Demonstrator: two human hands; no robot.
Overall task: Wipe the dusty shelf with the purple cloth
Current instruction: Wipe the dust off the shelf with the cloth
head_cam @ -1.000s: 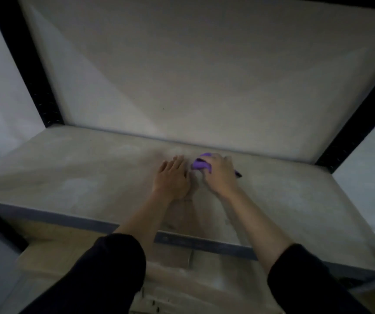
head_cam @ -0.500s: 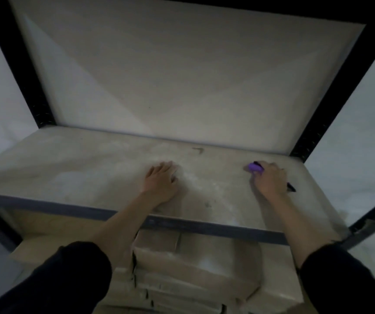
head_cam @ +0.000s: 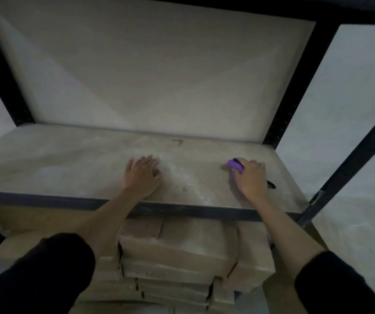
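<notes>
R hand gripped the bunched purple cloth on the shelf – L hand lay flat nearby, fingers spread, w/ dust streak between.

- A pale back panel fills the upper centre of the frame, dimly lit and crossed by faint diagonal shadows.
- Black metal uprights slant down the upper left and upper right.
- A further black post crosses the right side.
- White wall shows at the far right and far left.
- Brown cardboard boxes sit stacked under the shelf, lower centre.
</notes>
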